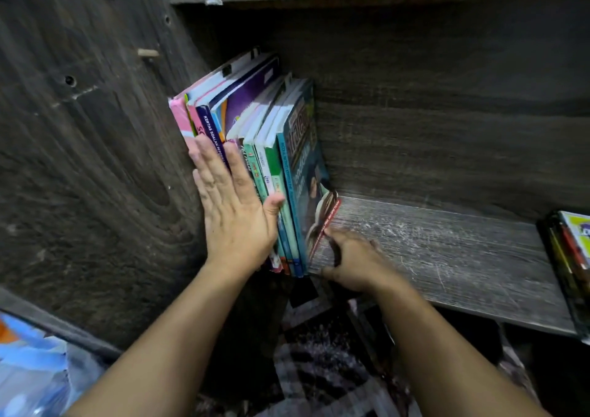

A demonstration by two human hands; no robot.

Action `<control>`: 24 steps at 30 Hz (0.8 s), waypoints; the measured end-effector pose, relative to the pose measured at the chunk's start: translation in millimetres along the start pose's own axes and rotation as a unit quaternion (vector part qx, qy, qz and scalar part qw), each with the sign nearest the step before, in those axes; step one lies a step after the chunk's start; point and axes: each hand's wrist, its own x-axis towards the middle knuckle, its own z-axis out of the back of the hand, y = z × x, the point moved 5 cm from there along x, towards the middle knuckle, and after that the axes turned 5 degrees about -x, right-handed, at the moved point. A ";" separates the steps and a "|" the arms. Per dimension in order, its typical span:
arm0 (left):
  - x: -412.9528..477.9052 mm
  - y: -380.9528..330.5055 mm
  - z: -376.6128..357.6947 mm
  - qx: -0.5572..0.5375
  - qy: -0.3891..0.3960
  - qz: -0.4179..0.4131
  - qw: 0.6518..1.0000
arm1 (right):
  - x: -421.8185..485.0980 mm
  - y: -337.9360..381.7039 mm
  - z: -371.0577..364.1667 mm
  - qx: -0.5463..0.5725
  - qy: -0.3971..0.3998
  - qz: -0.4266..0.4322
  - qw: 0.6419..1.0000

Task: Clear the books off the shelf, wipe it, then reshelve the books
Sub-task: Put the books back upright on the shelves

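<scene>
Several thin books (255,123) stand in a row at the left end of the dark wooden shelf (447,250), leaning against its left side panel. My left hand (234,206) lies flat with straight fingers against their spines. My right hand (354,261) is blurred at the shelf's front edge; its fingers curl at the bottom corner of the outermost book, a teal one (308,161) whose cover bends outward. Whether they pinch the cover is unclear.
The bare shelf board to the right of the books is scratched and dusty. Another stack of books (571,257) lies at the far right edge. A blue and white plastic bag (35,372) sits at lower left. Patterned floor (325,352) shows below the shelf.
</scene>
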 end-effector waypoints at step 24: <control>10.1 -83.8 74.7 0.056 0.168 0.143 0.974 | -56.1 30.8 87.9 -0.154 -0.147 -0.010 0.977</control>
